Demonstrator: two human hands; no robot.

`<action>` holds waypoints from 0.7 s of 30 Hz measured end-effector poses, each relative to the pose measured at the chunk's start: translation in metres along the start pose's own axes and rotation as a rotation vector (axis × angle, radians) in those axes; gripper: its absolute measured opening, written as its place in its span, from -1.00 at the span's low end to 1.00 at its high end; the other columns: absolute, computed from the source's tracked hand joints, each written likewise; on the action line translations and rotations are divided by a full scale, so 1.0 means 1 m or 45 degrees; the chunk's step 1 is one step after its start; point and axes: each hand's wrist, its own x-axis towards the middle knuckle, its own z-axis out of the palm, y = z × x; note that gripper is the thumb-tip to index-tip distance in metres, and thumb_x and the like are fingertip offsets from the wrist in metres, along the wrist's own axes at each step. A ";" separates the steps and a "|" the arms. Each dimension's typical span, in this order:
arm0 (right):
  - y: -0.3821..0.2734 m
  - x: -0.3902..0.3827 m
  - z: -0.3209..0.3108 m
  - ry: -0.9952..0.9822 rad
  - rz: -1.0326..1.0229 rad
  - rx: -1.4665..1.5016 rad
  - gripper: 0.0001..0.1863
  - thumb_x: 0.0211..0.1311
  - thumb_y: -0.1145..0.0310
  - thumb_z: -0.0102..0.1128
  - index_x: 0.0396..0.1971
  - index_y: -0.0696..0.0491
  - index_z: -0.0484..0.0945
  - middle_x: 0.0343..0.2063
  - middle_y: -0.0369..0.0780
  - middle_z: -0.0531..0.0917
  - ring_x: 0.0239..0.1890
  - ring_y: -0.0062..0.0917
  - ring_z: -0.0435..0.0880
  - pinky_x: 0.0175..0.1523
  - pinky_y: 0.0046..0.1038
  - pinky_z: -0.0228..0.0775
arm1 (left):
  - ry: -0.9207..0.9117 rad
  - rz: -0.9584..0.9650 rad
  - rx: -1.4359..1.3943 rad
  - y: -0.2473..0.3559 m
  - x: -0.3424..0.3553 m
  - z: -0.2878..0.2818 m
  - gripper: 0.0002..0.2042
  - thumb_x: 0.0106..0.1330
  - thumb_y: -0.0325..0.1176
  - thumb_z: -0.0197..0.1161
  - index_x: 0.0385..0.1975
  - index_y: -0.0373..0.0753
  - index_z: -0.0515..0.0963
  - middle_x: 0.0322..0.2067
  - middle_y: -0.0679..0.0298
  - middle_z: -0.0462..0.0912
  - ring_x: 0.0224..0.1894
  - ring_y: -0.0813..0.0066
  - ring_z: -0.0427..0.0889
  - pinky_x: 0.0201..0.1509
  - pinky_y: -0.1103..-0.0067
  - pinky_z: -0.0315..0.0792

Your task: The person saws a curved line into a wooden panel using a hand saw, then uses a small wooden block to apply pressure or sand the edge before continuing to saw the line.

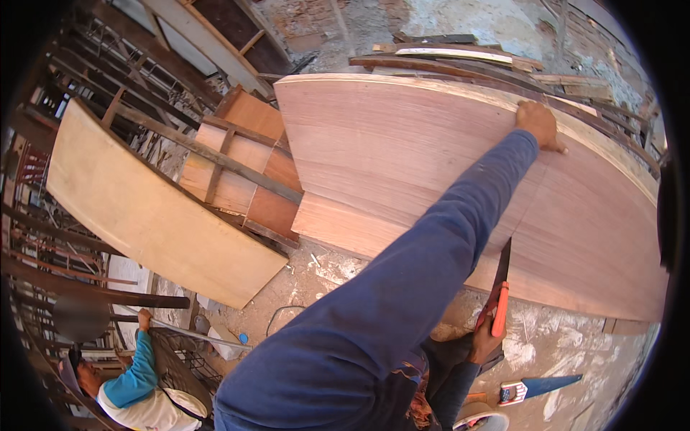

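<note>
My left hand presses on the far edge of a large plywood sheet, its fingers over the rim and thumb out to the right. The blue-sleeved left arm reaches across the sheet. Nearer to me, my right hand is closed round the orange-red handle of a handsaw. Its dark blade points away from me and overlaps the near part of the plywood. From the blade tip, a faint straight line runs on across the sheet; whether it is a cut or a mark I cannot tell.
A second handsaw with a blue blade lies on the dusty floor. A curved pale panel and a wooden frame stand at left. Scrap timber lies beyond the sheet. Another person is at lower left; a bucket is near me.
</note>
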 end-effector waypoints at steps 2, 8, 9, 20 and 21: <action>-0.001 -0.015 -0.001 -0.005 -0.029 0.046 -0.80 0.23 0.46 0.20 -0.22 0.28 0.58 -0.49 -0.09 0.63 -0.44 -0.43 0.57 -0.27 -0.37 0.41 | 0.023 0.011 0.029 -0.004 0.007 0.004 -0.12 -0.04 0.53 0.21 -0.10 -0.27 0.70 -0.03 0.05 0.69 0.09 0.15 0.63 0.17 0.32 0.43; -0.002 -0.060 -0.016 0.026 0.033 0.159 -0.64 0.21 0.56 0.13 0.03 0.23 0.57 -0.23 -0.05 0.72 -0.20 -0.40 0.73 -0.03 -0.45 0.50 | -0.046 0.084 0.118 -0.002 0.014 0.010 -0.20 0.03 0.52 0.18 -0.19 -0.22 0.75 -0.14 0.08 0.74 0.01 0.15 0.68 0.10 0.27 0.47; -0.001 -0.062 -0.018 0.044 0.016 0.160 -0.64 0.21 0.56 0.13 0.03 0.23 0.57 -0.23 -0.05 0.72 -0.20 -0.40 0.73 -0.03 -0.45 0.50 | -0.043 0.067 0.121 -0.001 0.011 0.008 -0.21 0.04 0.51 0.18 -0.21 -0.21 0.75 -0.15 0.07 0.74 -0.01 0.14 0.69 0.09 0.27 0.47; 0.004 -0.065 -0.008 0.060 -0.021 0.243 -0.66 0.28 0.52 0.14 0.05 0.26 0.55 -0.11 -0.05 0.71 -0.09 -0.41 0.70 0.04 -0.43 0.49 | -0.065 0.108 0.085 -0.004 0.002 -0.005 -0.15 0.03 0.53 0.16 -0.19 -0.29 0.72 -0.12 0.02 0.72 0.02 0.09 0.67 0.08 0.25 0.50; 0.003 -0.061 -0.007 0.020 0.104 0.294 -0.66 0.30 0.51 0.13 0.05 0.27 0.55 -0.10 -0.06 0.70 -0.08 -0.43 0.69 0.03 -0.44 0.49 | -0.021 0.060 0.108 -0.003 0.000 -0.007 -0.14 0.02 0.54 0.16 -0.16 -0.29 0.71 -0.10 0.04 0.71 0.04 0.11 0.66 0.09 0.25 0.50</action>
